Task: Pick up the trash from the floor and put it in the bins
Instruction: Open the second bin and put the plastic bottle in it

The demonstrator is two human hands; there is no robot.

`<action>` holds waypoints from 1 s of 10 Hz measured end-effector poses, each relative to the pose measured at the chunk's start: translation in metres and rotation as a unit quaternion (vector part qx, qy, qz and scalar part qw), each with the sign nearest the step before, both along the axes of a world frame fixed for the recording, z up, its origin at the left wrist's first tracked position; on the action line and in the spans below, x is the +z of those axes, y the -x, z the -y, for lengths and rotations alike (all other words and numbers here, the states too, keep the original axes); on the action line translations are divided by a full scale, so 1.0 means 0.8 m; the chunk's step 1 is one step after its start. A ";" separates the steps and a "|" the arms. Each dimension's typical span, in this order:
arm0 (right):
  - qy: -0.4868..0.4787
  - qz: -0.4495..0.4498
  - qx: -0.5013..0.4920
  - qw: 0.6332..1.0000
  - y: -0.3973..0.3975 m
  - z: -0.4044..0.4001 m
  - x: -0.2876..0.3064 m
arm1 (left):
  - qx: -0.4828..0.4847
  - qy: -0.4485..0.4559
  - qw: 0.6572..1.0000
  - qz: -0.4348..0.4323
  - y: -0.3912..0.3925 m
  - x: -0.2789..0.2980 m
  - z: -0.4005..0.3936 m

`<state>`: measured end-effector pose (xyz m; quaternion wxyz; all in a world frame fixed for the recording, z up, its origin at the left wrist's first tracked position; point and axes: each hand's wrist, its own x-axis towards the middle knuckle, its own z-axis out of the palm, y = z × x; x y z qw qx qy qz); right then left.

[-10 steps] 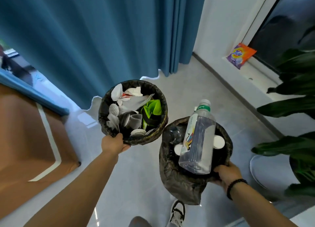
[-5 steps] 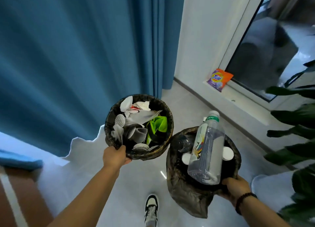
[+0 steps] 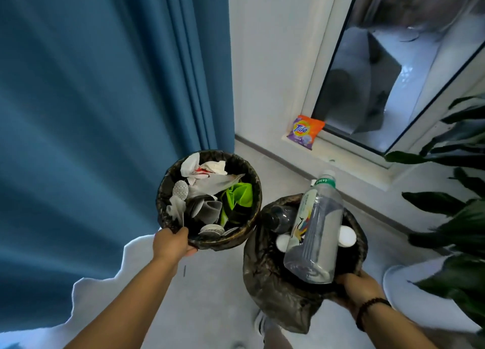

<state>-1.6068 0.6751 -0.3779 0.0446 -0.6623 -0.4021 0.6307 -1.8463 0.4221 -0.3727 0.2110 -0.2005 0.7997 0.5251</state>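
Head view: the detergent packet (image 3: 305, 132) lies on the sill, upper right of centre, beyond my right hand (image 3: 360, 287), which grips the bottle bin (image 3: 262, 264). My left hand (image 3: 172, 243) clasps the paper bin (image 3: 168, 180), further away.

Both forearms bare, no sleeves in view. Dark beaded bracelet (image 3: 371, 312) circles the right wrist. Left wrist unadorned. White sneaker with dark stripes (image 3: 262, 327) partly visible below, mostly hidden.
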 end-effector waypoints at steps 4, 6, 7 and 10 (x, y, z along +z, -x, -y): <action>-0.035 0.082 -0.031 0.996 0.093 -0.152 -0.047 | 0.003 -0.003 0.999 0.041 0.118 -0.024 -0.194; -0.008 0.088 -0.078 0.993 0.136 -0.225 -0.033 | -0.015 -0.010 0.998 0.064 0.169 -0.021 -0.291; -0.005 0.089 -0.114 0.989 0.153 -0.253 -0.038 | -0.048 0.001 0.997 0.065 0.196 -0.026 -0.332; -0.049 0.075 -0.170 0.981 0.241 -0.313 -0.054 | -0.094 0.004 0.992 0.087 0.286 -0.084 -0.445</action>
